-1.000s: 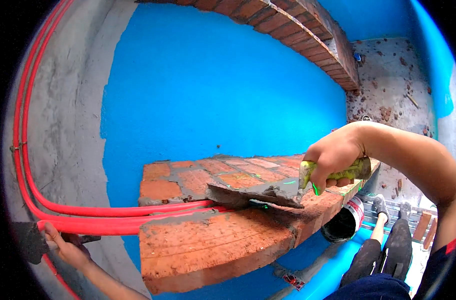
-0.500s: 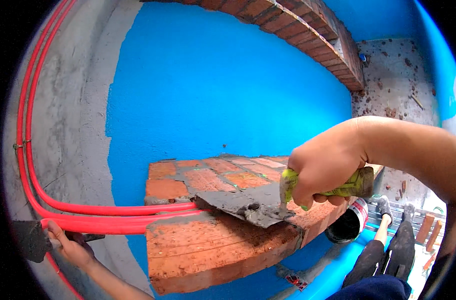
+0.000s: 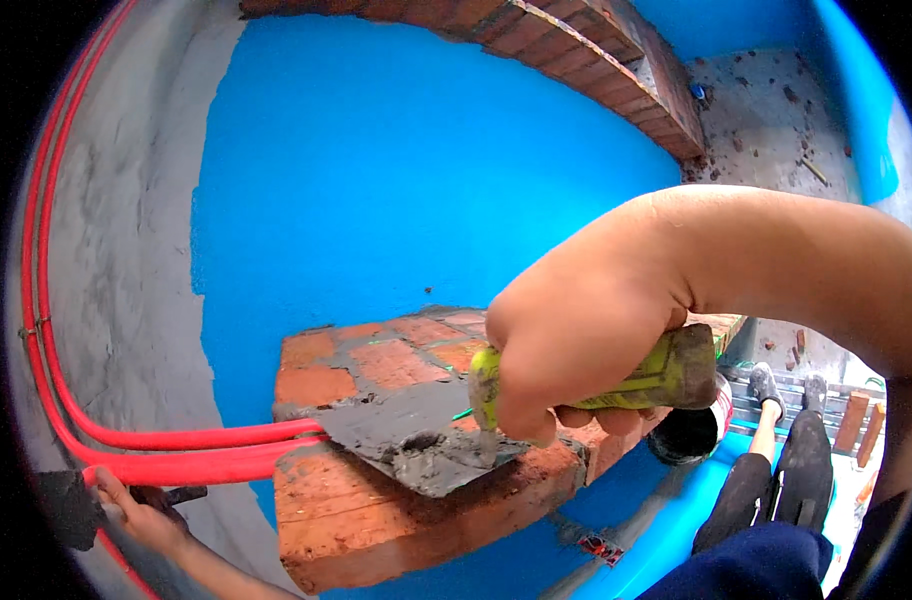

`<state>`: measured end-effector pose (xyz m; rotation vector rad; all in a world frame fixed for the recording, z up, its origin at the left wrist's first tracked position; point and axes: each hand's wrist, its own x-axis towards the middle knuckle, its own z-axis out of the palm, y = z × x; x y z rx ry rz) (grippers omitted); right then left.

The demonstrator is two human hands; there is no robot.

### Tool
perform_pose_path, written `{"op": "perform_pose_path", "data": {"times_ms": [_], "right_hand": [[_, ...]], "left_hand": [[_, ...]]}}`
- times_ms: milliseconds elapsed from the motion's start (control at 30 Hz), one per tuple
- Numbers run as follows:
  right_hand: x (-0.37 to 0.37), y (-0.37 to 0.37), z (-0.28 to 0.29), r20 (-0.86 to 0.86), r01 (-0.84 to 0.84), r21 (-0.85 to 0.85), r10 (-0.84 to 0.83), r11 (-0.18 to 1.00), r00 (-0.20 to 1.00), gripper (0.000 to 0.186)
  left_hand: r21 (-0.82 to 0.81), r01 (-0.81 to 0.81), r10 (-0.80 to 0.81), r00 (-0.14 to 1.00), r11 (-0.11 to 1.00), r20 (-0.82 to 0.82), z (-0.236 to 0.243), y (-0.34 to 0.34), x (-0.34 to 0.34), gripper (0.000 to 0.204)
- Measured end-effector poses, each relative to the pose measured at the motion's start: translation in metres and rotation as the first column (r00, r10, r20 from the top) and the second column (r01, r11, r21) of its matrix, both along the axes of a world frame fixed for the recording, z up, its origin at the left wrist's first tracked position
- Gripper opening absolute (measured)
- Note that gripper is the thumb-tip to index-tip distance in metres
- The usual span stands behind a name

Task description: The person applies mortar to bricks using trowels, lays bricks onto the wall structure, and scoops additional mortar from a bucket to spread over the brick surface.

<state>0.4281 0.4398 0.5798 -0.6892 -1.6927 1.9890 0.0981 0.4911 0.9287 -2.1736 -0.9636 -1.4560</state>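
My right hand [image 3: 586,350] is closed round the yellow-green handle [image 3: 676,370] of a trowel. Its grey blade [image 3: 376,425] lies flat over the top of a brick wall [image 3: 376,525], with a lump of wet mortar [image 3: 441,458] near its front edge. The far edge of the blade reaches the red pipes [image 3: 216,438] where they meet the bricks. At the far left my left hand [image 3: 146,515] grips a second trowel with a dark, squarish blade [image 3: 68,510]. That hand is beside the pipes, apart from the bricks.
A blue-coated surface [image 3: 426,180] spreads behind the bricks. Another brick structure [image 3: 596,80] stands at the upper right. A bucket [image 3: 686,435] with dark contents is below the wall on the right, near my legs [image 3: 766,490]. Rubble lies on the concrete floor [image 3: 766,120].
My right hand has moved left with its trowel, sliding the blade along the brick top towards the pipe ends. The left hand stays at the pipes. The view has shifted slightly.
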Motion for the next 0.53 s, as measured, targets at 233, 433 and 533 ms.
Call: {"op": "perform_pose_path", "data": {"times_ms": [233,433,533], "right_hand": [[0.004,-0.001,-0.001,-0.078,0.005,0.024,-0.003,1.000,0.997,0.027],[0.004,0.009,-0.007,-0.186,-0.095,-0.079,0.079,0.992,0.979,0.023],[0.001,0.014,-0.018,-0.314,-0.134,-0.126,0.089,0.983,0.945,0.022]], "left_hand": [[-0.053,0.000,0.001,1.000,0.999,0.025,0.008,0.001,-0.007,0.039],[-0.064,-0.019,0.015,0.998,0.998,-0.058,0.021,0.001,-0.017,0.038],[-0.020,-0.023,0.022,0.999,1.000,-0.034,0.015,-0.001,-0.014,0.039]]}}
